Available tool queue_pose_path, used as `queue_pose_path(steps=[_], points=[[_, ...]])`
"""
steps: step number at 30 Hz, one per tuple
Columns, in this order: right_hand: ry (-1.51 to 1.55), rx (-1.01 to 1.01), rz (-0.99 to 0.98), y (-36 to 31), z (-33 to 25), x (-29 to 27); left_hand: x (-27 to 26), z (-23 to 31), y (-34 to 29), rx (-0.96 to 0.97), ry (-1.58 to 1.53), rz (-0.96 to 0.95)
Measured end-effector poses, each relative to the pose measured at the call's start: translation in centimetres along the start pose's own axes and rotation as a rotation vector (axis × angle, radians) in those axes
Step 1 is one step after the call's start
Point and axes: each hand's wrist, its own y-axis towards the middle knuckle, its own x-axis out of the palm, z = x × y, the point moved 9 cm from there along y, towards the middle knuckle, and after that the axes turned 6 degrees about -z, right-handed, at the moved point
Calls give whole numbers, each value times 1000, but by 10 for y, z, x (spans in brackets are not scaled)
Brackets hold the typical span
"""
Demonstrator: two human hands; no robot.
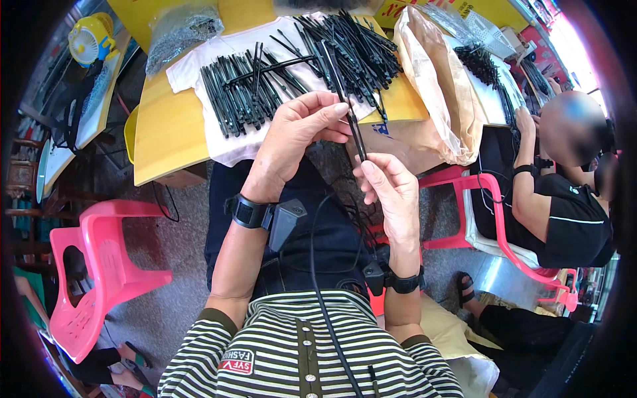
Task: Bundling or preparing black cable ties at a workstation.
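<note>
A long, slender black strip (336, 74) slants across in front of me, held up over the table's near edge. My left hand (295, 132) pinches it near the middle between thumb and fingers. At its lower end, my right hand (396, 196) closes thumb and fingers on it. Beyond my hands, many similar black strips lie in a left pile (232, 99) and a denser right pile (365, 60). A few strips rest crosswise over the left pile. Under them spreads a pale pink cloth (222, 144), shaped like a shirt. The strips' exact kind cannot be made out.
The yellow table (156, 149) carries a clear plastic bag (176, 43) at back left. A tan paper sack (434, 86) stands right of the piles. Pink chairs (109, 262) flank me. At right, a seated co-worker's hand (525, 123) touches a bundle of black strips (488, 69).
</note>
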Motion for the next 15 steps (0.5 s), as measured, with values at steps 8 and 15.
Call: queue_pose_path(steps=[8,15], points=[[-33,-34,127,-2,2,-11,11,-5,-2,-16,67,-62],[-122,-1,57,-4,-2,-10,17,4,-6,-59,199,-26]])
